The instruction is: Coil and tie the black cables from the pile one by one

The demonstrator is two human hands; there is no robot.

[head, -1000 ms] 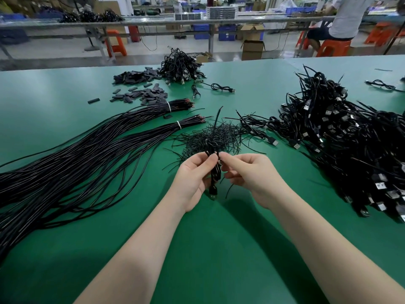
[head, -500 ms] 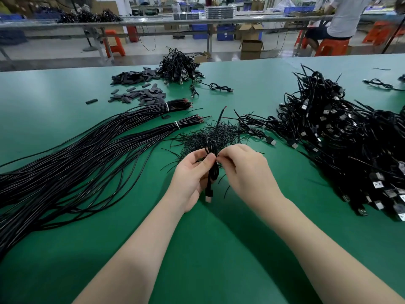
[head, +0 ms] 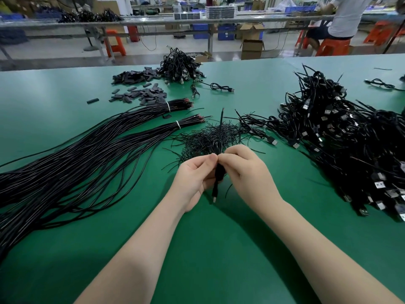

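Both hands are closing together since a second ago: the left hand [head: 195, 178] and right hand [head: 245, 172] are pinching one coiled black cable [head: 219, 172] at centre frame. Two tied bundles [head: 109, 137] are lying left on the green worktop [head: 208, 249]; one big cable pile [head: 350, 139] is sitting right.

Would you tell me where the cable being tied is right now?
In the head view, the coiled cable sits at centre, pinched between the left hand and right hand, just in front of the twist-tie heap.
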